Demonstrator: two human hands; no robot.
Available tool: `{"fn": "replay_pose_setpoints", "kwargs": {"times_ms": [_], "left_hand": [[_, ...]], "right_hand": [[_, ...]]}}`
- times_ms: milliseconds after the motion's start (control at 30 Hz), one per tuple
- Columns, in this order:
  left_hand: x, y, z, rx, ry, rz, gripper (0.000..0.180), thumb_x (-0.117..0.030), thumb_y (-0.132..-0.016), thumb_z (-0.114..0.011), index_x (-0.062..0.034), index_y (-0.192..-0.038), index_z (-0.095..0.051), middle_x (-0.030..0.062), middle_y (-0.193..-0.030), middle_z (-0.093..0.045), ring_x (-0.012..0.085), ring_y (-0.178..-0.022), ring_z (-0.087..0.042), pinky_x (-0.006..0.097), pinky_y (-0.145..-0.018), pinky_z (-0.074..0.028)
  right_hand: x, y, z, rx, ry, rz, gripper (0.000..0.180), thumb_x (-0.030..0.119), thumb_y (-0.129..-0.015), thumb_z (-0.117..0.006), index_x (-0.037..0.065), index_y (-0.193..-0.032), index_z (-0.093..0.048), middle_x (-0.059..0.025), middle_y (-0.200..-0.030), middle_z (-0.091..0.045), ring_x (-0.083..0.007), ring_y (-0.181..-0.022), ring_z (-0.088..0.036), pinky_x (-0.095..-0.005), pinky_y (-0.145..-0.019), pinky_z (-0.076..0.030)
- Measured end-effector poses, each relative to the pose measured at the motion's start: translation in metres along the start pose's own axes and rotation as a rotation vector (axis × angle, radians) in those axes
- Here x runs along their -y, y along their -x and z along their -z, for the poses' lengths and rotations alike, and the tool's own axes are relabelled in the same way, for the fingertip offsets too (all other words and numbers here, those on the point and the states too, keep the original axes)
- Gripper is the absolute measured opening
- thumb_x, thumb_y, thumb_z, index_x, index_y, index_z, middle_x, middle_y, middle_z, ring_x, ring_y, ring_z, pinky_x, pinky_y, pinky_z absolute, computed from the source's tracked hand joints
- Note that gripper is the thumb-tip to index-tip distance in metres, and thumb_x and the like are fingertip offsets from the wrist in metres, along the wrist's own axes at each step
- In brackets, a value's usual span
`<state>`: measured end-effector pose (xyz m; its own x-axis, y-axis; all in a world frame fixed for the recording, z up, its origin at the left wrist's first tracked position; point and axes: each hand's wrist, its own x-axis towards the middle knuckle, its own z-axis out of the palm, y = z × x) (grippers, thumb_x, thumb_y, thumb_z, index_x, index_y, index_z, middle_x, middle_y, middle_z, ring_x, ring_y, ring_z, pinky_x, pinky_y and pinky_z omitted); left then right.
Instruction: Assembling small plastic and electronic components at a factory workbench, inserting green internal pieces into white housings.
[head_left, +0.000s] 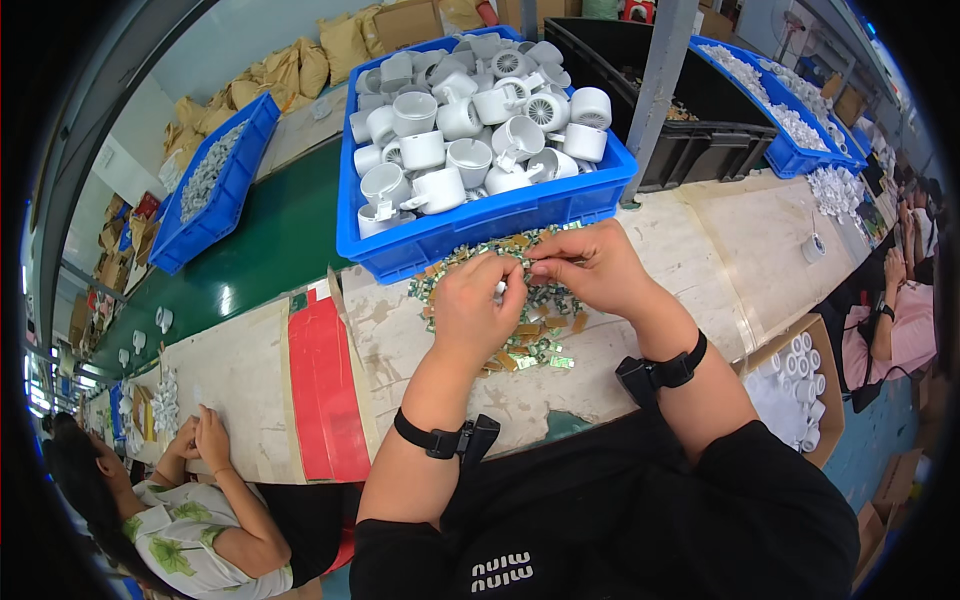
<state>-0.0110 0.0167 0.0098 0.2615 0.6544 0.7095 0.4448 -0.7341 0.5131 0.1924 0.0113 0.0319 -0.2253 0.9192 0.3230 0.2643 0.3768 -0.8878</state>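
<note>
My left hand (480, 300) is closed, its fingers curled, with a small white bit (500, 290) showing at the thumb. Close by on the right, my right hand (592, 264) pinches with thumb and forefinger. The two sets of fingertips meet over a heap of small green and orange circuit boards (540, 345) on the worktop. What lies between the fingertips is too small and covered to make out. Just beyond the hands stands a blue bin (490, 228) piled with white cup-shaped plastic housings (437, 190), some with slotted ends.
A metal post (660, 90) rises beside a black crate (700, 160) at back right. Left of the bin runs a green belt (290, 215) bearing another blue bin (215, 205). Red tape (325, 390) crosses the worktop. Co-workers sit at both sides; a carton (825, 445) of white parts stands right.
</note>
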Motion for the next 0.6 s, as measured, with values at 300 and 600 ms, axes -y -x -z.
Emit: {"fn": "replay_pose_setpoints", "kwargs": {"times_ms": [300, 600], "left_hand": [[-0.016, 0.003, -0.001, -0.060, -0.141, -0.009, 0.003, -0.003, -0.087, -0.071, -0.0026, -0.085, -0.069, 0.0150, -0.078, -0.068, 0.0340, -0.068, -0.067, 0.042, -0.060, -0.051], [0.052, 0.039, 0.127, 0.036, -0.518, 0.311, 0.017, -0.002, -0.079, -0.064, 0.0046, -0.093, -0.070, 0.0208, -0.088, -0.069, 0.0374, -0.084, -0.069, 0.044, -0.076, -0.054]], "right_hand": [[0.003, 0.005, 0.001, -0.047, 0.091, 0.144, 0.015, 0.010, -0.087, -0.081, 0.008, -0.102, -0.082, -0.0125, -0.089, -0.079, -0.0273, -0.077, -0.077, -0.0338, -0.071, -0.060], [0.020, 0.035, 0.043, -0.059, 0.180, 0.288, 0.044, 0.027, -0.091, -0.083, 0.005, -0.127, -0.072, -0.0149, -0.118, -0.074, -0.0242, -0.085, -0.076, -0.0359, -0.077, -0.060]]}}
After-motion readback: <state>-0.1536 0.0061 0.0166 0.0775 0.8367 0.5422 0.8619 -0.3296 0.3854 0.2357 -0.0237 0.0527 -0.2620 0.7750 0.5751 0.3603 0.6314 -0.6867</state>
